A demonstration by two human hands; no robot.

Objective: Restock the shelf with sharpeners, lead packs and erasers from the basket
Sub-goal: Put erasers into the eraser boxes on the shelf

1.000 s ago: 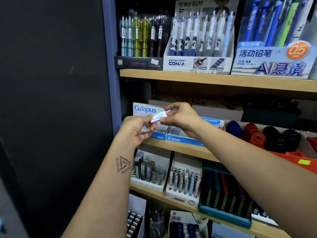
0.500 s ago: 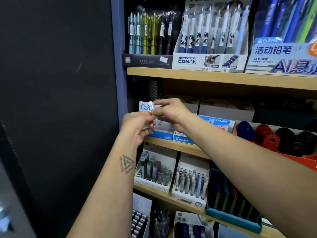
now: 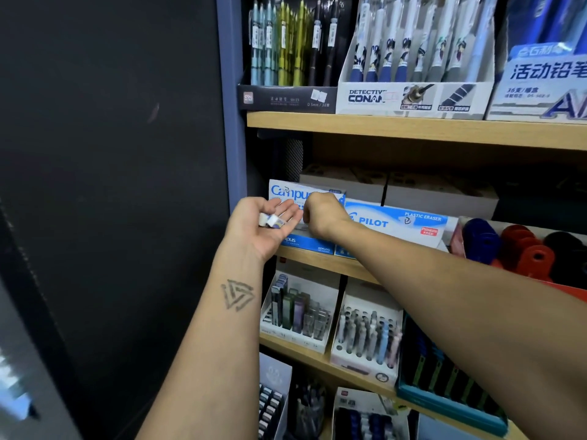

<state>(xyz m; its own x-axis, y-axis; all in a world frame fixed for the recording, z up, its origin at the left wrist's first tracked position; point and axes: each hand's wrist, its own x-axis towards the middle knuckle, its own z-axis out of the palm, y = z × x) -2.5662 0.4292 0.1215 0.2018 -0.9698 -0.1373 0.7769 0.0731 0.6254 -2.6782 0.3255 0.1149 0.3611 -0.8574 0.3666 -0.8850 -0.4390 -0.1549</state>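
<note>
Since before, our right hand (image 3: 320, 217) moved into the Campus box (image 3: 297, 193), fingers hidden; our left hand (image 3: 263, 227), palm open, carries erasers (image 3: 271, 220).

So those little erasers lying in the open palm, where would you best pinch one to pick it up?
Pinch the top eraser across its two long sides, coming down from above. The left hand lies palm up beneath them, so only the tops and edges are free. The right hand, beside it at the eraser box, is nearest.
</note>
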